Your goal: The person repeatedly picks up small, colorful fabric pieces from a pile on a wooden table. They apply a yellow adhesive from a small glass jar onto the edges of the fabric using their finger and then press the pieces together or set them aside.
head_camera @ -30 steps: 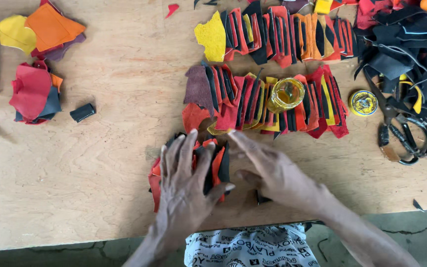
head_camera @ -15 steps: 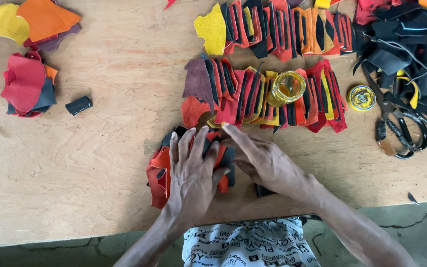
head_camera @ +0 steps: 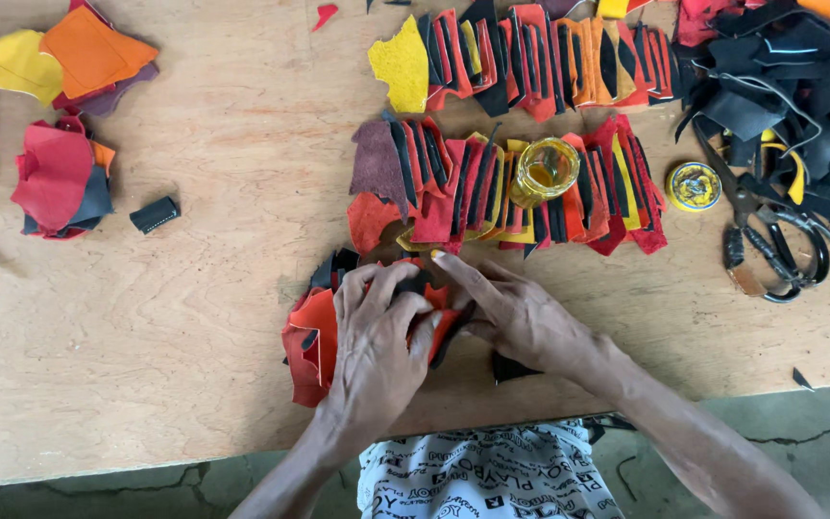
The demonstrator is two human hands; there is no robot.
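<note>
Head view: hands press on leather pieces

Left hand (head_camera: 374, 336) lies flat, fingers curled, atop a pile of red and black leather pieces (head_camera: 311, 336) at the counter's (head_camera: 194, 317) near edge. Right hand (head_camera: 516, 312), beside it, pinches the pile's right end.

Single head view, steeply down, close over table (head_camera: 146, 365)
</note>
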